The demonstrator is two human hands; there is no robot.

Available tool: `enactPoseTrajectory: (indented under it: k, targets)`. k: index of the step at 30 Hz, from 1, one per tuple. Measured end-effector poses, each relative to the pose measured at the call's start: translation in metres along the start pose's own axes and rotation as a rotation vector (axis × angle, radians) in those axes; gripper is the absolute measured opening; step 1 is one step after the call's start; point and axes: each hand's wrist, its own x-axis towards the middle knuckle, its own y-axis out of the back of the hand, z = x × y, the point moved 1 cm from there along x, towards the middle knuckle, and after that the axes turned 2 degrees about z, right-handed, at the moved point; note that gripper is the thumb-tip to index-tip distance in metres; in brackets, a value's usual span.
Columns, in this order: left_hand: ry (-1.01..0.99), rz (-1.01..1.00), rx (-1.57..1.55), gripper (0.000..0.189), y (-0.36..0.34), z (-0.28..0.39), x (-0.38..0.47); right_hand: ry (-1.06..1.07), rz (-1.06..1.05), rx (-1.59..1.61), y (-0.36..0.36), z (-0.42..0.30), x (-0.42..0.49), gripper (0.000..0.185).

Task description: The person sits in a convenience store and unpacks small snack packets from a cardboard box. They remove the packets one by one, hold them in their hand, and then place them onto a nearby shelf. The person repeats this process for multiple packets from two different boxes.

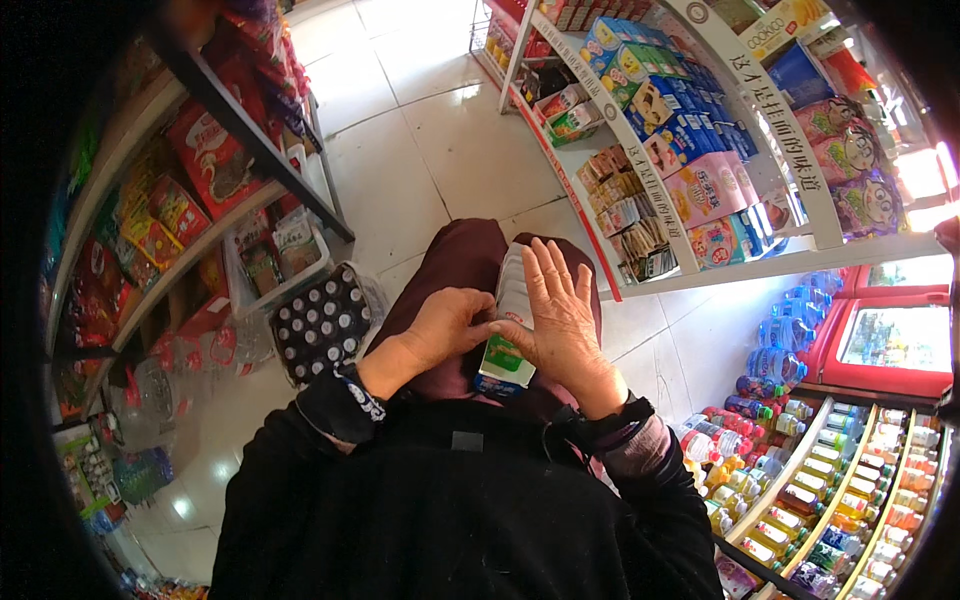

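A long package [507, 358], white along its ridged upper part with green and blue at the near end, lies on my lap over dark maroon trousers [459, 259]. My right hand [556, 319] is spread flat at the package's right side, fingers apart and pointing away from me, with the thumb across it. At the package's left edge is my left hand [448, 324], its fingers bent inward and its thumb pointing towards the right thumb. Whether the left fingers grip the package is hidden.
Left of my knees stands a shrink-wrapped pack of dark bottles [322, 319], near a white bin [289, 262] of packets. A snack shelf [135, 322] rises at left. Boxed goods fill a white shelf [679, 255] at right. Drink bottles [795, 499] stand in rows at lower right.
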Motion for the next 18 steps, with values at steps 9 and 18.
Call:
enactPoseTrajectory:
  k: [9,18]
  targets:
    - [0.235,-0.357,0.132,0.033,0.018,0.015,-0.017,-0.126,0.117,0.384,0.006,0.025,-0.010,0.071]
    - [0.171,-0.422,0.336,0.040,-0.015,0.015,-0.004,-0.560,-0.034,0.889,-0.027,0.042,-0.059,0.033]
